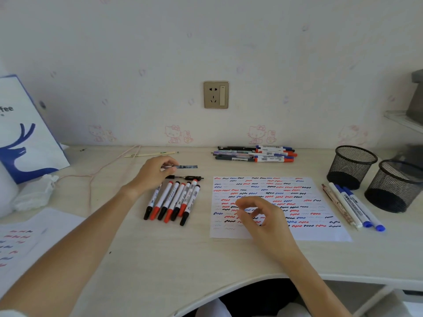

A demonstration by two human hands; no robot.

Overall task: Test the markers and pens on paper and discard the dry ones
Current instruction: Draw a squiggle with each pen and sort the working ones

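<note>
Left hand pinches one end of a dark patterned pen, thumb and fingers closed on it; the pen lies level just above the desk, beyond the row of markers. Cannot tell whether it is lifted or resting. Right hand hovers over the lower left part of the test sheet, fingers loosely curled, thumb and forefinger near each other, nothing held.

Progress, judged from layout: the sheet is nearly full of short red, blue and black squiggles, some rows faint grey, so much testing looks done. 7 capped red and black markers lie side by side left of the sheet, with a black pen just behind them. 4 items, including 2 blue-capped markers, lie right of the sheet near 2 mesh pen cups; whether the cups hold anything cannot be seen. A further pile of pens and markers sits at the back by the wall. Which group is tested, untested or dry cannot be told. A second marked sheet lies at far left.

Writing: the marker labels and barcodes are too small to read. A white and blue bag with an antler motif shows the letters "fee". The wallpaper carries faint pink cartoon cat prints.
</note>
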